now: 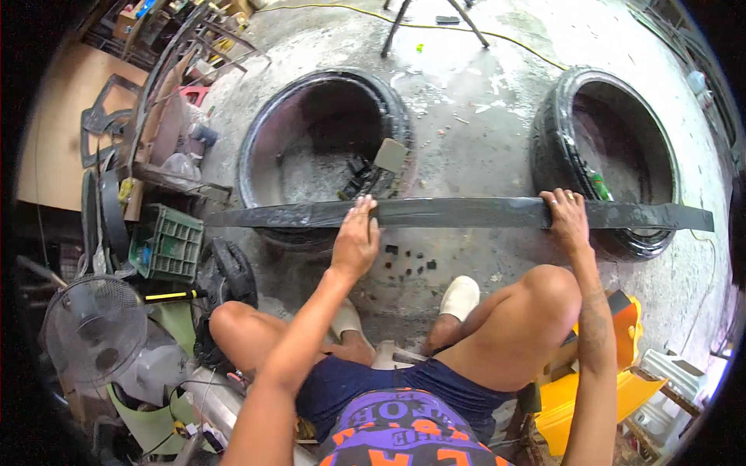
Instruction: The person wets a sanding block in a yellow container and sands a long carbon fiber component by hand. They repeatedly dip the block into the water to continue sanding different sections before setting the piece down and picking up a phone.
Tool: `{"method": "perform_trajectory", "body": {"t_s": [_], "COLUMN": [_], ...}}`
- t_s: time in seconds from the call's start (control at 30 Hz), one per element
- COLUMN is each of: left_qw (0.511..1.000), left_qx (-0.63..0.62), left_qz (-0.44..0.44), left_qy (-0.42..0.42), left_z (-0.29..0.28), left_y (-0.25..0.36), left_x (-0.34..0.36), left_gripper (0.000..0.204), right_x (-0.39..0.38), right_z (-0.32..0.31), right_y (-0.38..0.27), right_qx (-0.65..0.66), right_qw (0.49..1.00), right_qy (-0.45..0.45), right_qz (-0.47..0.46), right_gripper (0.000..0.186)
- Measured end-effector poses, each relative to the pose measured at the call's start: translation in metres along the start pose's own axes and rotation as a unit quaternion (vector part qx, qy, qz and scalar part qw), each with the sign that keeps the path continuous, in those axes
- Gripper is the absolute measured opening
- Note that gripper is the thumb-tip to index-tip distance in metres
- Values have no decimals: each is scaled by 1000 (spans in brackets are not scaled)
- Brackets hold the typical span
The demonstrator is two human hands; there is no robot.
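Note:
A long, flat black strip with a patterned surface (458, 213) lies across two tires, the left tire (252, 147) and the right tire (550, 140). My left hand (358, 242) rests on the strip beside the left tire, its fingers stretched out and close together over the surface. Near the right tire, my right hand (569, 224) has its fingers bent over the strip and holds it. A small beige block (391, 155) sits on the left tire's rim, beside several black pieces (359, 175). In the right tire lies a green object (599, 186).
Small black bits (410, 264) are scattered on the concrete floor between my feet and the strip. To the left stand a green crate (172, 245) and a fan (97, 330). Yellow panels (590, 400) lie at lower right. A yellow cord (350, 8) crosses the floor's far side.

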State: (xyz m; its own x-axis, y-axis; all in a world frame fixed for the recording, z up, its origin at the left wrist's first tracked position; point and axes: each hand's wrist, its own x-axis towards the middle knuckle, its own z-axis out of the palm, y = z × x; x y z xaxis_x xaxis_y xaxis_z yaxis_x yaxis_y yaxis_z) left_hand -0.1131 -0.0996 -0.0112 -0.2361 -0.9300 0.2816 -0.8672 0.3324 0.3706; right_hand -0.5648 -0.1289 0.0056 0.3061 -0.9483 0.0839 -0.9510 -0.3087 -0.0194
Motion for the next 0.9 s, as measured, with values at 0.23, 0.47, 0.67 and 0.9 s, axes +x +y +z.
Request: {"method": "perform_trajectory", "body": {"t_s": [0.23, 0.47, 0.67, 0.9], "left_qw": [984, 982, 961, 986], "left_qx": [-101, -120, -194, -75], "left_qz": [145, 131, 188, 144], "left_qy": [23, -68, -64, -27], "left_z": [109, 34, 99, 27], "left_y": [170, 55, 173, 45], "left_x": [76, 50, 93, 43], "left_gripper": [35, 33, 36, 38], "right_x": [12, -7, 9, -3], "right_z": [8, 11, 8, 2], "right_y": [-12, 8, -13, -1], "right_qx": [12, 5, 24, 21], "right_qw": [1000, 1000, 1000, 999], "right_qy": [11, 8, 19, 27], "right_qz": [-14, 9, -6, 1], "right_gripper": [46, 43, 44, 49]}}
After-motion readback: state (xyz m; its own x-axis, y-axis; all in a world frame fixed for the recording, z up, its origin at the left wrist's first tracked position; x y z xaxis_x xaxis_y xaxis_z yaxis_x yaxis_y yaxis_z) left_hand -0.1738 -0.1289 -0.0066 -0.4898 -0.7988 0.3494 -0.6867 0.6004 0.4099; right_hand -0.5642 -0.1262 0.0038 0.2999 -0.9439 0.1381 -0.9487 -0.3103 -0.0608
